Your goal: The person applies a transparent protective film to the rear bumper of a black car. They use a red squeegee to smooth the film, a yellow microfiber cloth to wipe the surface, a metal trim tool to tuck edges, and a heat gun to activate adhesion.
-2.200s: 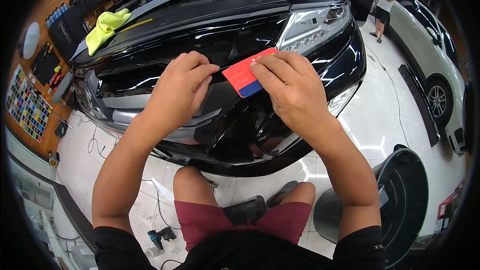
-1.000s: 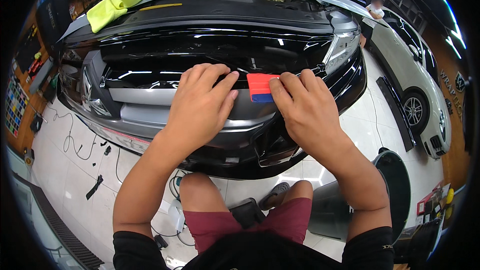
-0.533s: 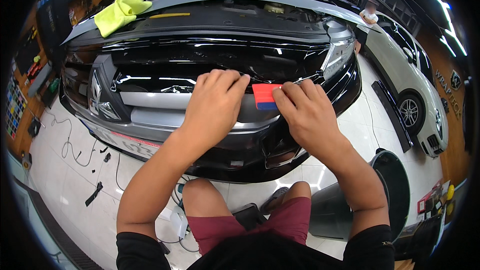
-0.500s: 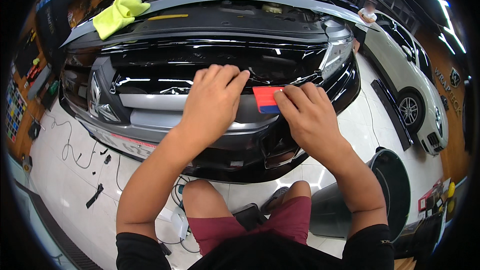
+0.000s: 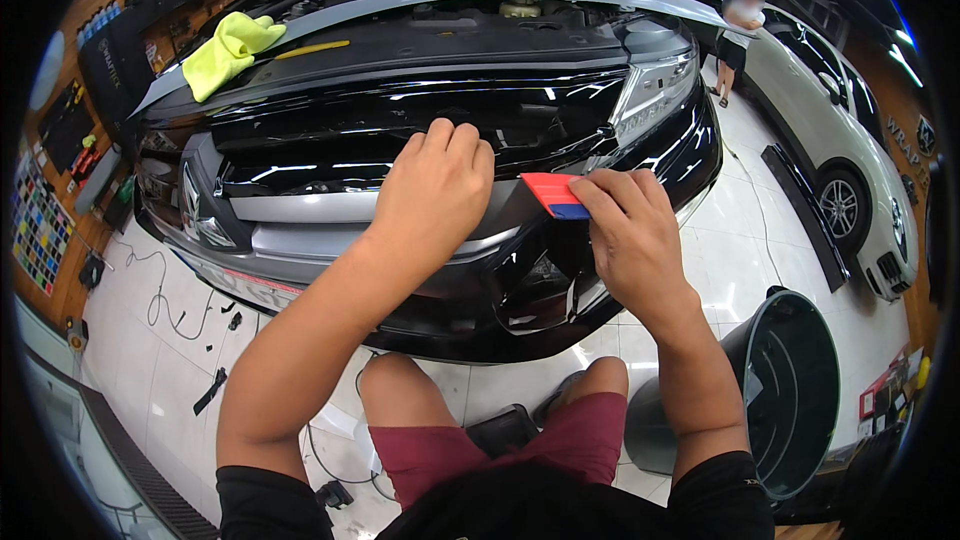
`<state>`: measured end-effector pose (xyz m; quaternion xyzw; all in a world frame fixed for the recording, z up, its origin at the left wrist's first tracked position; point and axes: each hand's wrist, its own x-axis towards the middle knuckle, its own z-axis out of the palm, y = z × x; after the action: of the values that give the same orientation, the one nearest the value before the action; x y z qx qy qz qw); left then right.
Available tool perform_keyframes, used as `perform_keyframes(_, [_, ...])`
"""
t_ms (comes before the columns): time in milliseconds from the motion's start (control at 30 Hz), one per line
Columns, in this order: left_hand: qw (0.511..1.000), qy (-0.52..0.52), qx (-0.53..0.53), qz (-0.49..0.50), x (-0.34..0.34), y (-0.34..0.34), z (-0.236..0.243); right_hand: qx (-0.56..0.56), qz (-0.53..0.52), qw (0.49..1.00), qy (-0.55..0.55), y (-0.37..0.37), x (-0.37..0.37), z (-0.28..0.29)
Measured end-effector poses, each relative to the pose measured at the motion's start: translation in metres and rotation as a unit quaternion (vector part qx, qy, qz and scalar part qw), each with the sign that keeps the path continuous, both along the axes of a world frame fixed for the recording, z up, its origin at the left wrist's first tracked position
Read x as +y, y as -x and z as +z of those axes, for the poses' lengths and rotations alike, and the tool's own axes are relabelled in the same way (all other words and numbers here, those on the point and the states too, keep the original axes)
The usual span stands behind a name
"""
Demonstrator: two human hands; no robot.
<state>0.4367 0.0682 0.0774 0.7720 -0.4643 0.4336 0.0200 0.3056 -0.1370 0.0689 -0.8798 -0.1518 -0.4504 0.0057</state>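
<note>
Squeegee (image 5: 556, 196) gripped in right hand (image 5: 630, 240), pressed on bumper (image 5: 400, 240); left hand (image 5: 432, 195) laid open alongside. Film progress apparently partial, hard to judge.

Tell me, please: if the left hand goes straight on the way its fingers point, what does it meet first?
Probably the glossy black grille of the car. The left hand lies flat on the front, fingers pointing up toward it. Depth is unclear, so they may already touch it.

colour chart (image 5: 38, 225): rectangular, many-coloured squares, hung on left wooden wall | wall sign (image 5: 912, 138): white lettering on orange wall, far right | dark panel (image 5: 112, 40): white print, set upper left
</note>
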Motion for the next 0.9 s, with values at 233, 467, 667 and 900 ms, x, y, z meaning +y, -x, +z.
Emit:
perform_keyframes(233, [0.992,-0.113,-0.021,0.050,-0.007,0.002,0.022,-0.011,0.027,0.999,-0.029,0.006,-0.021,-0.006])
perform_keyframes(467, [0.992,-0.121,0.023,-0.005,-0.004,-0.005,0.032,-0.014,0.038,0.997,-0.071,0.011,-0.039,-0.015])
perform_keyframes(667, [0.999,-0.032,0.000,-0.024,-0.001,0.004,0.014,-0.019,0.054,0.995,-0.087,0.005,-0.041,-0.019])
perform_keyframes(900, [0.998,-0.053,0.025,0.025,-0.004,0.003,0.017,-0.023,0.063,0.993,-0.095,0.001,-0.039,-0.021])
